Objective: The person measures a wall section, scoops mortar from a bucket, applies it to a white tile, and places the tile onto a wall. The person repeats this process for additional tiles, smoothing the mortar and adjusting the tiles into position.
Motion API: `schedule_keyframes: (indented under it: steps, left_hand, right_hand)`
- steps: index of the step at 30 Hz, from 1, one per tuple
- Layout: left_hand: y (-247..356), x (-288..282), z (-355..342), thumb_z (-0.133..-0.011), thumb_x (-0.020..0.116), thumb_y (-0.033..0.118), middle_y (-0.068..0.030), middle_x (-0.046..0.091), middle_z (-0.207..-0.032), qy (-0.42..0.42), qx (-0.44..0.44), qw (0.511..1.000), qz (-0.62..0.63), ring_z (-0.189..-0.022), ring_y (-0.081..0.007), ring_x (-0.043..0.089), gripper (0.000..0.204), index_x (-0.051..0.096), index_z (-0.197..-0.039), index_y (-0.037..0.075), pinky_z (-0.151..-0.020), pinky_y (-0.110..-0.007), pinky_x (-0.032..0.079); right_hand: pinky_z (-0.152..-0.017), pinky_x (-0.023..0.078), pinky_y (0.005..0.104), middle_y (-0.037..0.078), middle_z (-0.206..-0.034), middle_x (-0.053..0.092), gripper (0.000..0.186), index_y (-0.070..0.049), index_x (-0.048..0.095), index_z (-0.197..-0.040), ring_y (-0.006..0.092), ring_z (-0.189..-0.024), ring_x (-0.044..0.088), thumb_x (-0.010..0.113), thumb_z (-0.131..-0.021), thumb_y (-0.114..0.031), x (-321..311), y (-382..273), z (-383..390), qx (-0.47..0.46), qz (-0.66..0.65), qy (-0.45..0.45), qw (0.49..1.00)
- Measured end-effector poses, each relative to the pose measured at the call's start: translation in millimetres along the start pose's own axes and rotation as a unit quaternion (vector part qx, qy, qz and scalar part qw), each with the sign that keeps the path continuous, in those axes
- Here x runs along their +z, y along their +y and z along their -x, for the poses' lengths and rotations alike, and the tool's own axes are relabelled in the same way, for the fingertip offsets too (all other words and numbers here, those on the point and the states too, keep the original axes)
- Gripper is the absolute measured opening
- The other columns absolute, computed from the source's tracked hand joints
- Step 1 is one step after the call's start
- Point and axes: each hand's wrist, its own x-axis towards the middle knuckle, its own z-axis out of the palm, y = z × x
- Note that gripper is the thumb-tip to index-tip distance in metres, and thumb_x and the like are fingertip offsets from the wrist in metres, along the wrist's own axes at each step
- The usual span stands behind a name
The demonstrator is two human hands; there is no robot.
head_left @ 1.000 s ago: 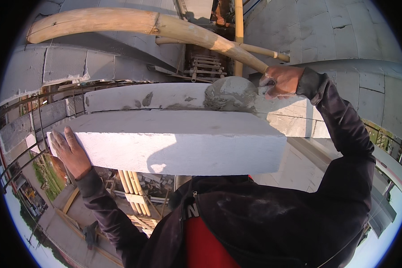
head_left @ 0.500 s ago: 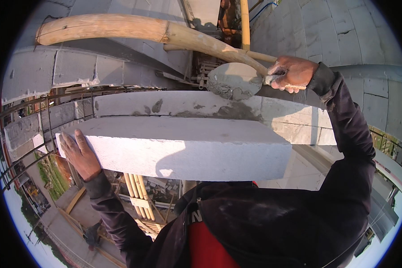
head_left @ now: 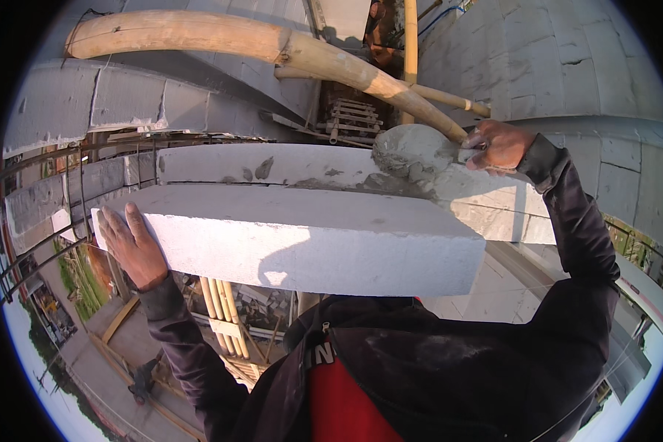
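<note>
a bamboo pole (head_left: 191, 34) slants near the mortar-smeared wall (head_left: 210, 158). the left fingers (head_left: 135, 221) rest nearly straight against a white block (head_left: 295, 247); the right fingers (head_left: 480, 140) curl round a trowel (head_left: 404, 142).

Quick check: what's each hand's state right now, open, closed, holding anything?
Left hand: open, laid flat against the left end of the white block.
Right hand: closed, holding a mortar-smeared trowel.
</note>
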Motion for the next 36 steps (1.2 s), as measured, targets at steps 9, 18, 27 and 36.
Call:
schedule_keyframes:
  steps: [9, 18, 27, 36]
  left_hand:
    - [33, -18, -4, -0.102, 0.038, 0.053, -0.0282, 0.031, -0.154, -0.008, -0.071, 0.995, 0.073, -0.144, -0.0431, 0.026, 0.075, 0.035, -0.147, -0.007, -0.118, -0.049, 0.02]
    - [40, -21, -5, -0.102, 0.039, 0.051, -0.0286, 0.032, -0.153, -0.01, -0.072, 0.996, 0.057, -0.144, -0.0434, 0.026, 0.073, 0.036, -0.146, -0.007, -0.118, -0.05, 0.019]
    - [40, -23, -2, -0.102, 0.037, 0.054, -0.0283, 0.03, -0.154, -0.022, -0.091, 0.994, 0.051, -0.145, -0.0429, 0.024, 0.076, 0.034, -0.147, -0.006, -0.119, -0.049, 0.017]
    - [37, -25, -1, -0.102, 0.038, 0.054, -0.0284, 0.029, -0.154, -0.031, -0.092, 0.993, 0.072, -0.144, -0.0429, 0.025, 0.076, 0.034, -0.147, -0.006, -0.119, -0.049, 0.018]
  right_hand:
    - [-0.052, 0.048, 0.0324, 0.007, -0.066, 0.06, 0.048, 0.007, 0.059, -0.122, 0.0162, -0.056, 0.059, 0.071, -0.088, -0.025, 23, -63, -39, -0.079, 0.065, -0.078, 0.992]
    - [-0.054, 0.049, 0.0356, 0.013, -0.064, 0.062, 0.045, 0.008, 0.064, -0.113, 0.0216, -0.056, 0.061, 0.069, -0.086, -0.028, 41, -138, -99, -0.243, 0.115, 0.033, 0.963]
    - [-0.057, 0.051, 0.0372, 0.019, -0.075, 0.066, 0.039, 0.006, 0.064, -0.106, 0.0291, -0.061, 0.067, 0.069, -0.086, -0.027, 83, -183, -139, -0.339, 0.188, 0.03, 0.921]
    - [-0.05, 0.046, 0.0311, 0.008, -0.071, 0.062, 0.024, -0.004, 0.065, -0.09, 0.0171, -0.057, 0.061, 0.07, -0.087, -0.027, 68, -196, -153, -0.229, 0.005, -0.131, 0.964]
